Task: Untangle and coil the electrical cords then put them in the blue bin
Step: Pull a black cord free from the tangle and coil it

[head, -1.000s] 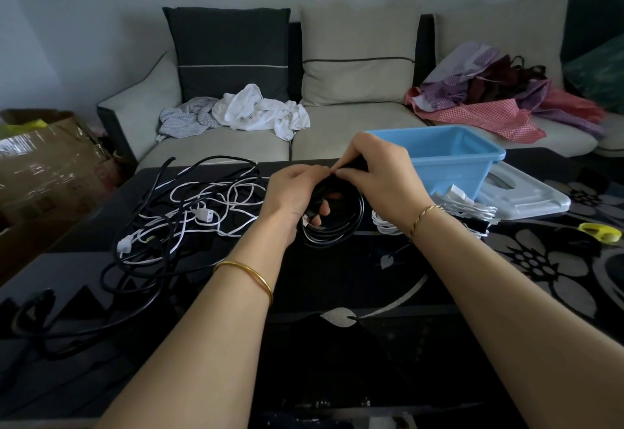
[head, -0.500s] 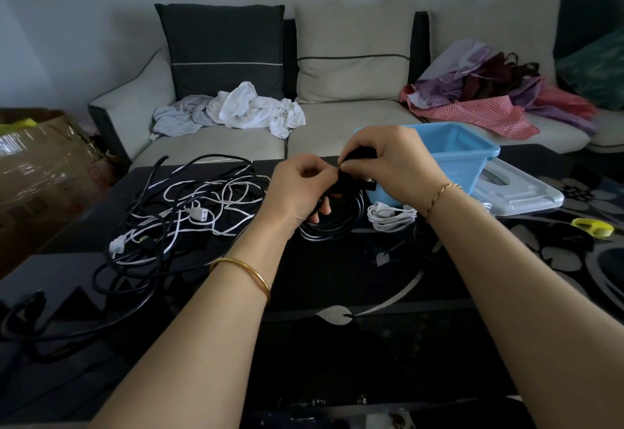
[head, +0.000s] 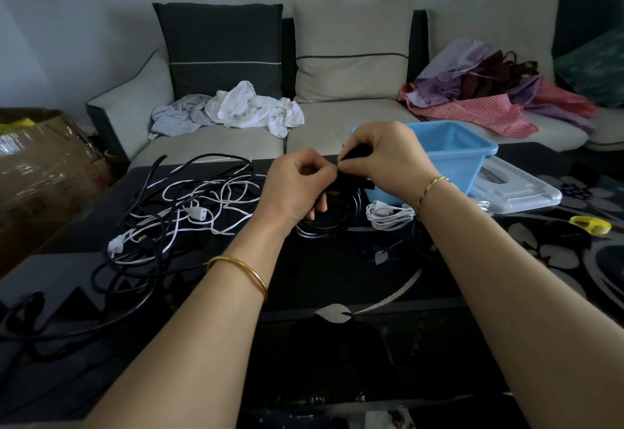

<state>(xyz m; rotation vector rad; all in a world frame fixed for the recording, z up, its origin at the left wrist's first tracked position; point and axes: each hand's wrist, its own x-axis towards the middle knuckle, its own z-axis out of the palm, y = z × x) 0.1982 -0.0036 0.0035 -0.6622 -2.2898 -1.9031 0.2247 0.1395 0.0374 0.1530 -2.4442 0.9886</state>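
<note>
My left hand (head: 297,189) and my right hand (head: 388,158) meet above the dark table, both gripping the top of a coiled black cord (head: 332,221) whose loops hang down to the tabletop. The fingertips pinch a black piece at the top of the coil. The blue bin (head: 452,155) stands just behind my right hand. A coiled white cord (head: 388,214) lies in front of the bin, under my right wrist. A tangle of black and white cords (head: 175,212) spreads over the table's left side.
A pale plastic lid (head: 520,192) lies right of the bin, and a yellow object (head: 591,225) farther right. A sofa with clothes (head: 253,111) runs behind the table. A cardboard box (head: 40,165) sits at left. Black cable loops (head: 30,313) reach the table's near-left edge.
Both hands, with the black coil, have lifted slightly and shifted right toward the bin. The coiled white cord shows more fully under my right wrist.
</note>
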